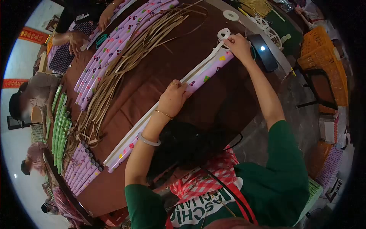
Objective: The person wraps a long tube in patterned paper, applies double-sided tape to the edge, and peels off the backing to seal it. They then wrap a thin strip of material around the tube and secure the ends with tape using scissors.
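A long purple roll (207,76) printed with colourful shapes lies diagonally across the brown table before me. A white tape strip (143,121) runs along its upper edge. My left hand (173,98), with a ring and bracelets, grips the roll near its middle, fingers curled over it. At the far right end, my right hand (239,46) pinches the white tape beside a small tape roll (223,33). The fingertips there are partly hidden. Part of the purple roll is covered by my left hand and forearm.
Several purple rolls (114,53) and a bundle of brown strips (129,57) lie to the left. Green rolls (61,126) and dark-capped purple rolls (82,168) sit nearer the left edge. A dark device with a light (263,53) stands right. Other people's hands (76,41) work opposite.
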Tool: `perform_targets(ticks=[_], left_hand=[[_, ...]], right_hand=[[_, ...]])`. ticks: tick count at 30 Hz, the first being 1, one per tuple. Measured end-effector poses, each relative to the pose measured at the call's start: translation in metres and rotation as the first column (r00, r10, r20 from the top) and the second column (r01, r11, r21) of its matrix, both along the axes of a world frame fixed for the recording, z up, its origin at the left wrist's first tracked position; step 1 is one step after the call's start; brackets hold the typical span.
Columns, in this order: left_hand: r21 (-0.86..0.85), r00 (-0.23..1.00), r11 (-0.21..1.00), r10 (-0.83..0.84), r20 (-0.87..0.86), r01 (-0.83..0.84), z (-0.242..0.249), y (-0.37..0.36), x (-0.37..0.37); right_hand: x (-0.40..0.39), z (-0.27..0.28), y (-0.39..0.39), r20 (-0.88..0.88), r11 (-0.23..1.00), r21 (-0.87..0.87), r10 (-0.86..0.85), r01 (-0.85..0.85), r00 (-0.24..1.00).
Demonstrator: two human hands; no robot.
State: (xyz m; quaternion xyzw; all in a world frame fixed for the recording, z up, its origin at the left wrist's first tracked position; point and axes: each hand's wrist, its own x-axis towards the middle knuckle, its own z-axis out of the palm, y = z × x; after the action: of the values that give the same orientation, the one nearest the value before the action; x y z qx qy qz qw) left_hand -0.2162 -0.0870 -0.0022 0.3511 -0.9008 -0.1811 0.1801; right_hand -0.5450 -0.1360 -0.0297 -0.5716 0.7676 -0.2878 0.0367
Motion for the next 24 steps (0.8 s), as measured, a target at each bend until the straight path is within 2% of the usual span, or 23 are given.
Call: perform_targets(ticks=[2,4,5,8,9,11,13,15,16,18,19,21,22,24], left_hand=[[0.066,0.999,0.998,0.014,0.038,-0.016,0.006,0.001,-0.001],[0.066,0.999,0.998,0.006,0.043,-0.009,0.005,0.0,-0.001],[0.069,0.999,0.998,0.002,0.051,-0.005,0.005,-0.001,-0.001],[0.103,0.999,0.995,0.006,0.048,-0.011,0.005,-0.001,0.0],[0.1,0.999,0.995,0.005,0.047,-0.009,0.003,-0.002,0.0],[0.096,0.998,0.995,0.005,0.063,-0.011,0.0,-0.003,0.0],[0.122,0.998,0.992,0.006,0.056,-0.013,0.004,-0.001,0.0],[0.147,0.999,0.989,0.009,0.048,-0.016,0.005,-0.002,0.0],[0.15,0.999,0.989,0.005,0.034,-0.01,0.002,-0.002,0.0],[0.155,1.0,0.988,0.003,0.021,-0.006,0.001,-0.003,0.001],[0.149,1.0,0.989,-0.003,0.01,0.002,0.001,-0.003,0.001],[0.143,1.0,0.99,-0.005,-0.002,0.006,0.001,-0.003,0.001],[0.125,1.0,0.992,-0.008,0.017,0.006,-0.001,-0.004,0.001],[0.109,0.999,0.994,-0.007,0.035,0.003,-0.001,-0.003,0.001]], right_hand=[[-0.011,0.003,-0.003,-0.028,0.999,0.027,-0.034,0.035,0.999],[-0.02,0.009,-0.005,0.099,0.997,0.061,-0.054,0.048,0.994],[-0.025,0.013,-0.007,0.141,0.988,0.143,-0.082,0.062,0.987],[-0.041,0.016,-0.011,0.389,0.991,0.122,-0.099,0.056,0.916],[-0.045,0.015,-0.012,0.389,0.991,0.118,-0.1,0.057,0.916],[-0.052,0.011,-0.015,0.491,0.996,-0.014,-0.074,0.093,0.868],[-0.069,0.001,-0.024,0.54,0.998,0.018,-0.057,0.057,0.84],[-0.074,0.003,-0.027,0.679,0.974,-0.079,-0.104,0.214,0.726],[-0.083,0.009,-0.026,0.731,0.98,-0.085,-0.061,0.18,0.679],[-0.094,0.021,-0.023,0.723,0.956,-0.025,-0.186,0.294,0.666],[-0.095,0.028,-0.023,0.82,0.908,0.015,-0.25,0.418,0.515],[-0.13,0.02,-0.026,0.858,0.889,0.028,-0.256,0.458,0.445],[-0.144,0.019,-0.027,0.898,0.854,0.039,-0.258,0.519,0.357],[-0.166,0.021,-0.022,0.956,0.855,-0.002,-0.15,0.519,0.251]])
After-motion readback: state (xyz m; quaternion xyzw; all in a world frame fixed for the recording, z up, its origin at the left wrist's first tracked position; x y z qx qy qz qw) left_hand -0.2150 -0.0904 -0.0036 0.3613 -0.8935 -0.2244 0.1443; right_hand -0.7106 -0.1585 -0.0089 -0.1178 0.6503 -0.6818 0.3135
